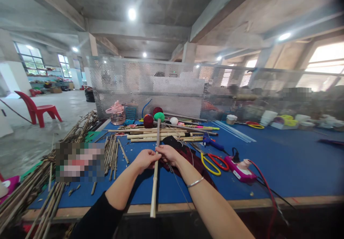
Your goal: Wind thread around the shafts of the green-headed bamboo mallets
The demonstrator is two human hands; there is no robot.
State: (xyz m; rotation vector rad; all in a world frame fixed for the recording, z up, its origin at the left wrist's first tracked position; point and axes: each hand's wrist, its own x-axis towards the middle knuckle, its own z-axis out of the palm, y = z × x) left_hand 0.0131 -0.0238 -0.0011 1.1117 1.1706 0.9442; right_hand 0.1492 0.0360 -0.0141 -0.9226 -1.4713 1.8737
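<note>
A pale bamboo stick points away from me over the front of the table, its far part greyish. My left hand grips it near the middle from the left, fingers closed. My right hand pinches at the same place from the right, with a silver bangle on that wrist. A thin grey cord hangs below the right hand; whether the fingers hold it too is hidden. Dark maroon cloth lies under the right forearm. Behind the hands rest several bamboo poles and balls of yarn, one green.
On the blue table, scissors with yellow and red handles, a blue glue gun and a purple power strip lie to the right. Twigs cover the left side. A perforated metal screen stands behind.
</note>
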